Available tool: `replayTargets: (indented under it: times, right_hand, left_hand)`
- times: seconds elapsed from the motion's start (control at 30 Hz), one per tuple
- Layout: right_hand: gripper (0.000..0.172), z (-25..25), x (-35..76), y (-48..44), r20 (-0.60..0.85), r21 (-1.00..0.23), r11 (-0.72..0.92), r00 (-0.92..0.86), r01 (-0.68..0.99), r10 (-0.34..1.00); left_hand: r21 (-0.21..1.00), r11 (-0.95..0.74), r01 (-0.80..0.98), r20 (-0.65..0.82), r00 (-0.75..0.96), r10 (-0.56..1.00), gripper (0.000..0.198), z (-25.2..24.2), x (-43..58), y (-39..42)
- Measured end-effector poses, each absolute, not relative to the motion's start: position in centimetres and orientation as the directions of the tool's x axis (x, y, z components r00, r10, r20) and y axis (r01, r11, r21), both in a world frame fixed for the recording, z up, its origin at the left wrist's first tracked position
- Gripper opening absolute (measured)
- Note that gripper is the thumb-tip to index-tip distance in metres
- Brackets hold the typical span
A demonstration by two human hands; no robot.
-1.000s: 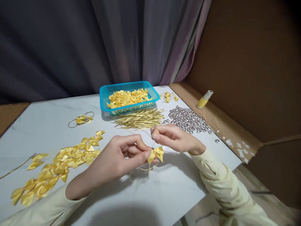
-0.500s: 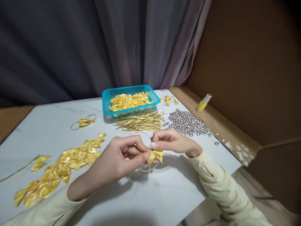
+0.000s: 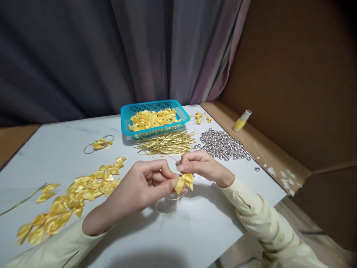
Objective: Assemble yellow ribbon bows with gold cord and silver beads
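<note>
A yellow satin ribbon bow (image 3: 186,182) is pinched between the thumb and fingers of my left hand (image 3: 150,182), above the table. A thin gold cord (image 3: 164,213) runs from the bow and hangs in a loop below it. Just above the bow, my right hand (image 3: 205,166) is closed, thumb against forefinger, on a thin strand of the gold cord that shows at its fingertips. My fingers partly hide the back of the bow and where the cord meets it.
Loose yellow bows (image 3: 72,197) spread at left, near a bow with cord loops (image 3: 102,143). Behind my hands are a blue basket (image 3: 125,128) of bows, gold cord lengths (image 3: 167,143) and silver beads (image 3: 223,145). A yellow thread spool (image 3: 241,121) stands at right.
My right hand has shifted slightly left and up, uncovering more of the bow. The bow has turned a little, and my left hand stays pinched on it.
</note>
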State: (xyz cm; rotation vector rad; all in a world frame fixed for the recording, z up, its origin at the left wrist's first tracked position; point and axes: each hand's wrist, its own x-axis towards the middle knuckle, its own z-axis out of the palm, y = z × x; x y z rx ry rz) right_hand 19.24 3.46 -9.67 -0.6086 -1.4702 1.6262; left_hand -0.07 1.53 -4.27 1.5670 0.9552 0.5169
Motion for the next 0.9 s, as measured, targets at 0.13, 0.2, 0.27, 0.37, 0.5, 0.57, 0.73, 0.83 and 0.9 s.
replayTargets:
  times: [0.13,0.2,0.27,0.37,0.5,0.57,0.73,0.83,0.9]
  right_hand:
    - [0.037,-10.0,20.1,4.6,0.236,-0.938,0.107,-0.381,-0.329,0.894]
    - [0.039,-10.2,20.6,5.3,0.255,-0.931,0.135,-0.340,-0.339,0.905]
    - [0.039,-10.6,21.0,6.0,0.262,-0.931,0.151,-0.318,-0.333,0.911]
    - [0.037,-11.3,21.7,6.8,0.256,-0.937,0.166,-0.282,-0.307,0.925]
    - [0.019,-12.2,22.7,7.7,0.213,-0.960,0.158,-0.236,-0.231,0.948]
    - [0.025,-12.6,23.0,8.1,0.185,-0.971,0.145,-0.217,-0.190,0.958]
    - [0.030,-13.1,23.3,8.6,0.130,-0.987,0.110,-0.182,-0.117,0.975]
    - [0.030,-13.3,23.6,8.8,0.119,-0.989,0.103,-0.162,-0.106,0.980]
    - [0.030,-13.4,24.0,8.9,0.122,-0.988,0.107,-0.143,-0.110,0.982]
  left_hand:
    - [0.961,0.015,0.275,-0.163,0.524,0.836,0.019,-3.8,0.1,0.5]
    - [0.964,0.000,0.264,-0.144,0.527,0.838,0.019,-3.7,0.1,0.2]
    - [0.962,-0.026,0.272,-0.128,0.535,0.835,0.018,-3.7,0.1,0.2]
    - [0.947,-0.098,0.307,-0.114,0.604,0.789,0.017,-3.9,-0.2,0.4]
    - [0.922,-0.188,0.338,-0.092,0.662,0.744,0.019,-4.2,-0.6,0.6]
    - [0.916,-0.207,0.342,-0.077,0.659,0.748,0.020,-4.3,-0.6,0.6]
    - [0.926,-0.178,0.334,-0.094,0.660,0.745,0.020,-4.2,-0.3,0.6]
    - [0.927,-0.154,0.341,-0.097,0.618,0.780,0.022,-4.2,-0.2,0.5]
    - [0.924,-0.152,0.350,-0.100,0.605,0.790,0.023,-4.2,-0.3,0.5]
